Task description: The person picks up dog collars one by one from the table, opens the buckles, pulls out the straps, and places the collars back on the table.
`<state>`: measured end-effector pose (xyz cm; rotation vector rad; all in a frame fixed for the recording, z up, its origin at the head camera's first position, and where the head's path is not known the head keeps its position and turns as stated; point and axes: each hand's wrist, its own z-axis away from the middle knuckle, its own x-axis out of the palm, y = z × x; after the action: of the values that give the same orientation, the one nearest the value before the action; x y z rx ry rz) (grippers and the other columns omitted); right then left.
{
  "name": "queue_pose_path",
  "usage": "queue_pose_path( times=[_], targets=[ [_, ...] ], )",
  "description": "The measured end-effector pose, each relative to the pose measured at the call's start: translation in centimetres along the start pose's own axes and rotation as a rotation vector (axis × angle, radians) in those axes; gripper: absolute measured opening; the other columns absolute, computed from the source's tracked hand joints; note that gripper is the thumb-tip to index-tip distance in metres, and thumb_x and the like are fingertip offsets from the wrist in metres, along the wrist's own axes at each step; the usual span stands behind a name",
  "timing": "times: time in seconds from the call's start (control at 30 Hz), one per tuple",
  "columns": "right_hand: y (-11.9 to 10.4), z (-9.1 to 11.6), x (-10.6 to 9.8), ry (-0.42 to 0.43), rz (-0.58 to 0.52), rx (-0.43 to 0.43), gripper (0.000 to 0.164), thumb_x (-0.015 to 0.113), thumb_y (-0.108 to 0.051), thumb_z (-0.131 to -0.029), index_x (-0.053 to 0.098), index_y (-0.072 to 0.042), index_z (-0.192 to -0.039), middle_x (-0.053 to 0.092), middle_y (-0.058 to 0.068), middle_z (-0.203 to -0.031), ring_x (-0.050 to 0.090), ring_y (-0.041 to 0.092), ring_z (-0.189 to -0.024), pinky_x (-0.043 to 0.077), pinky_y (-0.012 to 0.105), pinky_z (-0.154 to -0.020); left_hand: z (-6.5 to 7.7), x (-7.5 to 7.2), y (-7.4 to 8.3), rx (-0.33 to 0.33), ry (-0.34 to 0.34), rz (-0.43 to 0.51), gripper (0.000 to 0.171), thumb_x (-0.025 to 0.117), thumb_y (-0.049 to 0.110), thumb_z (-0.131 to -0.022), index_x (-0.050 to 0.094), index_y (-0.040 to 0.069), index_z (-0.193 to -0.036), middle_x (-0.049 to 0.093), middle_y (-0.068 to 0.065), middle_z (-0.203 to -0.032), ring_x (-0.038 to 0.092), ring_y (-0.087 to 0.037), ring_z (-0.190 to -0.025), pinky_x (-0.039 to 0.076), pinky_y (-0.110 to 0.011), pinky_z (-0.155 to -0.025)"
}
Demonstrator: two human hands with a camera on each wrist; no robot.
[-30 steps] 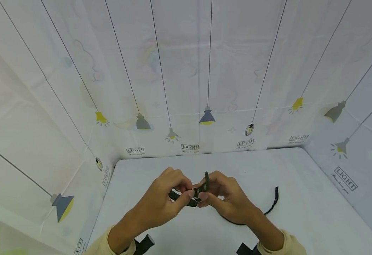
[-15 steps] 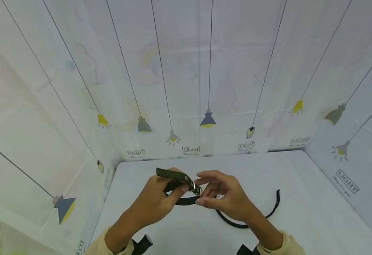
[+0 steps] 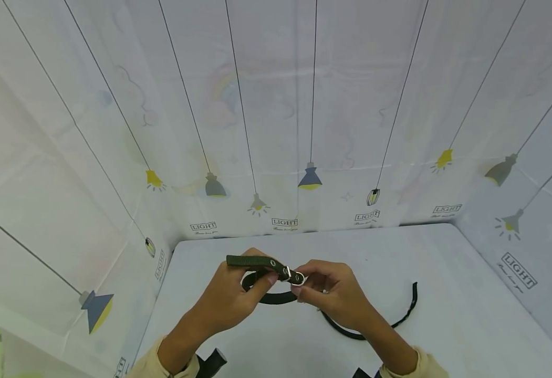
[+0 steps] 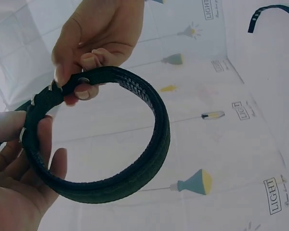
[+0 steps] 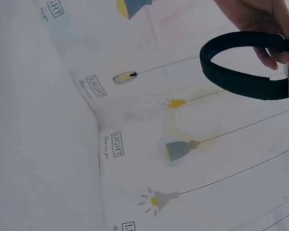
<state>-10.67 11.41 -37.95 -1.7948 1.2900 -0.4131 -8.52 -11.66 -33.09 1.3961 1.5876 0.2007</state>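
A dark green collar [image 3: 278, 298], with metal eyelets, a buckle and a ring, is closed into a loop between both hands. My left hand [image 3: 235, 299] pinches it beside the buckle [image 3: 287, 273]. The strap's free end [image 3: 249, 261] sticks out leftward over that hand. With thumb and fingertips, my right hand [image 3: 334, 289] pinches the collar at the metal ring [image 3: 299, 279]. In the left wrist view, the round loop of the collar [image 4: 163, 130] hangs in the air, with the right hand [image 4: 103, 33] above it. The right wrist view cuts off most of the right hand.
A second dark strap [image 3: 415, 296] lies curved on the white table [image 3: 474, 304], partly hidden behind the right forearm. Light curtains [image 3: 351, 105] printed with lamps surround the table's back and sides. Black devices [image 3: 211, 362] are at the wrists.
The collar's free end stood up by the right hand and now points left over the left hand. The right fingers loosened, then pinched the collar at its ring.
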Motion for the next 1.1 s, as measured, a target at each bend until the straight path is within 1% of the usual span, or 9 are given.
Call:
queue_pose_path(
  times=[0.2, 0.33, 0.43, 0.67, 0.73, 0.8, 0.93, 1.0, 1.1],
  targets=[
    [-0.1, 0.1, -0.1, 0.072, 0.026, 0.009, 0.027, 0.068, 0.012, -0.086, 0.071, -0.002, -0.108, 0.071, 0.013, -0.090, 0.069, 0.013, -0.066, 0.056, 0.027, -0.054, 0.0, 0.0, -0.2, -0.037, 0.010, 0.114, 0.015, 0.063, 0.008, -0.099, 0.064, 0.015, -0.112, 0.069, 0.000, -0.107, 0.065, -0.010, -0.088, 0.056, -0.027, -0.074],
    [0.0, 0.2, -0.3, 0.086, 0.038, 0.007, 0.025, 0.066, 0.013, -0.087, 0.070, -0.004, -0.106, 0.069, 0.012, -0.086, 0.069, 0.016, -0.065, 0.056, 0.028, -0.054, 0.0, -0.1, -0.1, -0.058, 0.020, 0.185, 0.017, 0.064, 0.004, -0.097, 0.063, 0.015, -0.110, 0.069, -0.001, -0.113, 0.069, -0.013, -0.096, 0.058, -0.028, -0.078],
    [0.2, 0.5, -0.6, 0.077, 0.021, 0.035, 0.023, 0.065, 0.012, -0.088, 0.068, -0.004, -0.105, 0.068, 0.014, -0.085, 0.069, 0.017, -0.066, 0.057, 0.029, -0.056, -0.1, -0.2, -0.2, -0.040, 0.034, 0.215, 0.017, 0.064, 0.000, -0.096, 0.062, 0.012, -0.107, 0.070, -0.004, -0.114, 0.070, -0.015, -0.102, 0.058, -0.029, -0.081],
    [1.1, 1.4, -1.4, 0.078, -0.103, 0.118, 0.017, 0.055, 0.015, -0.091, 0.061, 0.004, -0.103, 0.067, 0.026, -0.090, 0.072, 0.013, -0.071, 0.061, 0.037, -0.064, -0.2, -0.7, -0.6, 0.090, 0.111, 0.249, 0.019, 0.061, -0.013, -0.092, 0.059, 0.002, -0.104, 0.067, -0.016, -0.110, 0.069, -0.013, -0.102, 0.055, -0.023, -0.079],
    [1.2, 1.5, -1.5, 0.080, -0.116, 0.126, 0.017, 0.054, 0.014, -0.092, 0.060, 0.005, -0.105, 0.066, 0.026, -0.091, 0.072, 0.014, -0.071, 0.061, 0.037, -0.065, -0.2, -0.7, -0.7, 0.104, 0.113, 0.258, 0.017, 0.060, -0.013, -0.093, 0.058, 0.001, -0.103, 0.067, -0.017, -0.111, 0.068, -0.013, -0.103, 0.054, -0.022, -0.080],
    [1.3, 1.5, -1.5, 0.073, -0.088, 0.120, 0.019, 0.056, 0.012, -0.094, 0.061, 0.004, -0.110, 0.067, 0.024, -0.094, 0.072, 0.014, -0.071, 0.062, 0.037, -0.065, -0.1, -0.7, -0.7, 0.099, 0.107, 0.260, 0.015, 0.060, -0.011, -0.094, 0.058, 0.001, -0.103, 0.067, -0.018, -0.111, 0.068, -0.013, -0.102, 0.054, -0.023, -0.080],
    [1.4, 1.1, -1.1, 0.047, 0.060, 0.070, 0.025, 0.064, 0.003, -0.095, 0.065, -0.004, -0.119, 0.069, 0.013, -0.096, 0.071, 0.014, -0.067, 0.061, 0.033, -0.062, 0.1, -0.5, -0.7, 0.049, 0.085, 0.254, 0.012, 0.060, -0.007, -0.096, 0.058, 0.003, -0.103, 0.068, -0.015, -0.112, 0.068, -0.012, -0.097, 0.055, -0.024, -0.076],
    [1.5, 0.9, -0.9, 0.028, 0.125, 0.039, 0.026, 0.067, -0.001, -0.094, 0.067, -0.007, -0.120, 0.070, 0.008, -0.094, 0.071, 0.012, -0.066, 0.060, 0.031, -0.061, 0.2, -0.5, -0.7, 0.026, 0.075, 0.253, 0.012, 0.060, -0.006, -0.097, 0.058, 0.004, -0.104, 0.068, -0.015, -0.113, 0.068, -0.011, -0.094, 0.056, -0.025, -0.075],
    [1.7, 0.8, -0.8, 0.016, 0.151, -0.014, 0.024, 0.069, 0.000, -0.092, 0.070, -0.006, -0.116, 0.069, 0.007, -0.089, 0.070, 0.013, -0.064, 0.059, 0.028, -0.058, 0.3, -0.6, -0.8, 0.016, 0.069, 0.250, 0.012, 0.060, -0.005, -0.097, 0.058, 0.005, -0.104, 0.068, -0.015, -0.113, 0.068, -0.011, -0.093, 0.056, -0.025, -0.075]
  ],
)
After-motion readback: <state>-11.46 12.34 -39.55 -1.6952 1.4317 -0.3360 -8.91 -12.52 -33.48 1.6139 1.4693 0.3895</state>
